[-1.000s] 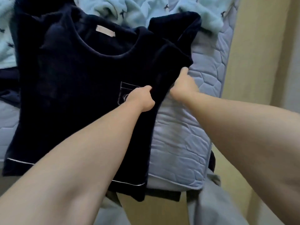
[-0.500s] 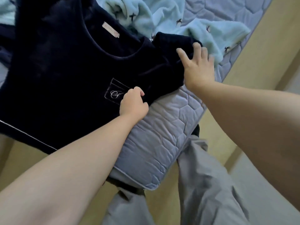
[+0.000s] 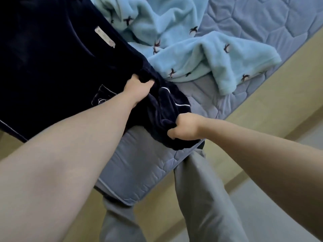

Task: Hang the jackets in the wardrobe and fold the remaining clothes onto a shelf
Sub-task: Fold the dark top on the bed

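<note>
I have both hands clamped on the navy top point(image 3: 52, 67), which lies spread on the mattress point(image 3: 139, 163), collar away from me and hem toward my left. My left hand point(image 3: 138, 89) grips cloth at the shoulder. My right hand point(image 3: 185, 127) has the sleeve point(image 3: 166, 105) bunched in its fist, right of the left hand and nearer me. The sleeve spans the 2 hands, so I judge the fold goes leftward across the body. The pale blue blanket point(image 3: 192, 49) lies just beyond.

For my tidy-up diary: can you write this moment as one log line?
step: folding navy top | left hand: grips top at shoulder | right hand: grips bunched sleeve | surface: blue mattress | nearby: light-blue fleece
</note>
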Motion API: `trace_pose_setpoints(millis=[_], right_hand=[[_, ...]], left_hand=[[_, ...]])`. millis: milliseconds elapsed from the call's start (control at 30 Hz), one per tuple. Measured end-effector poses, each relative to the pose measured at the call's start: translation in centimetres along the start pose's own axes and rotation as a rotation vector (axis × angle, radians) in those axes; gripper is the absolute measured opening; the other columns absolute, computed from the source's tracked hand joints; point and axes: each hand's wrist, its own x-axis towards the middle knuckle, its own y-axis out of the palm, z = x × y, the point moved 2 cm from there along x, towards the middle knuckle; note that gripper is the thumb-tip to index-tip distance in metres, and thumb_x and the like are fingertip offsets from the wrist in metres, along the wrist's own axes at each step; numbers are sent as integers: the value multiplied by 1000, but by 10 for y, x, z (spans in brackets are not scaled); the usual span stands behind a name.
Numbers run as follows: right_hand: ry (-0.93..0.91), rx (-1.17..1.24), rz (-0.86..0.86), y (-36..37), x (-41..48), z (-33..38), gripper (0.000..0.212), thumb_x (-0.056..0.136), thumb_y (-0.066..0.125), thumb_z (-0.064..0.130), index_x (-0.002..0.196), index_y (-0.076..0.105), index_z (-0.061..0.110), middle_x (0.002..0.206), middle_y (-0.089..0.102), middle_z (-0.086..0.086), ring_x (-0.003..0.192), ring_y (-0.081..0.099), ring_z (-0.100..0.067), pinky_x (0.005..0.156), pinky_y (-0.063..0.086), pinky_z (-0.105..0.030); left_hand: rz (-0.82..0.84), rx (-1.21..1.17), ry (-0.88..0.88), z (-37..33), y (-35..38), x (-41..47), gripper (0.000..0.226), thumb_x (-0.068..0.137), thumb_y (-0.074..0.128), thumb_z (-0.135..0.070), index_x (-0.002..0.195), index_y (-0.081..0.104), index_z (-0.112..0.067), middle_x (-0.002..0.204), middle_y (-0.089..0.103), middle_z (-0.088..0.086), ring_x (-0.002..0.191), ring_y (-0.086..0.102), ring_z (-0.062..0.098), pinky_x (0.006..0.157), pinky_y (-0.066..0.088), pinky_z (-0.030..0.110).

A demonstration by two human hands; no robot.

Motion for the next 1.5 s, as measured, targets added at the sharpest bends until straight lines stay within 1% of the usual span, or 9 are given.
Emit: trace_pose_setpoints(millis=[167,367,567,700,867,1100,1200,1333,1500], right_hand=[[-38,-303,50,16,38,10,36,97,45,48,106,64,18,106,67,-3,89,62,-26,71,46,-35],[-111,-422,23,38,47,21,67,104,38,48,161,15,22,134,58,-9,111,58,-34,74,44,-37],[-82,-215,63,42,18,35,55,104,44,43,149,40,13,83,53,4,81,55,-25,65,43,-32],[278,269,234,52,-7,33,48,100,46,48,115,59,5,92,67,-18,67,70,-35,49,56,-32],[354,666,313,66,-22,43,68,84,63,70,119,58,12,104,69,-9,89,71,-31,75,60,-36],[394,1362,331,74,-25,57,66,93,63,55,129,53,1,112,67,-17,94,65,-25,68,57,-21],[264,1774,290,74,-26,75,57,98,57,48,125,56,-2,104,68,-16,100,63,-21,100,46,-18],[46,2312,217,78,-13,120,21,105,47,29,96,51,11,65,50,-2,52,49,-8,57,54,-12],[-106,2426,75,83,-1,174,45,107,42,27,86,60,-9,59,62,-16,43,63,-24,40,53,-25]], left_hand=[[-10,9,-70,5,10,34,83,66,68,-51,141,50,-20,125,63,2,106,63,22,95,54,31],[15,3,-58,11,7,45,90,62,71,-53,142,48,-19,126,62,2,108,63,23,93,57,36],[75,-121,-75,5,-1,37,75,52,80,-48,119,57,-23,103,72,0,89,73,19,72,62,33],[71,-147,-65,-2,-2,25,75,52,81,-59,114,57,-25,100,71,-4,82,69,13,58,53,22],[177,-114,32,4,-3,-1,62,82,73,-51,133,61,-17,120,69,-1,106,66,13,85,51,24],[13,-644,-88,59,-43,-75,7,95,61,-16,91,66,-19,77,65,-3,68,65,11,69,52,25],[133,-740,-355,104,-53,-121,28,99,58,-37,89,64,-12,78,65,2,60,64,14,59,51,25],[567,-912,-341,149,-58,-165,86,86,43,-82,130,68,-12,121,69,8,100,66,26,89,50,37],[620,-1142,-294,177,-72,-180,74,81,63,-73,124,73,-15,125,69,12,114,68,29,96,55,40]])
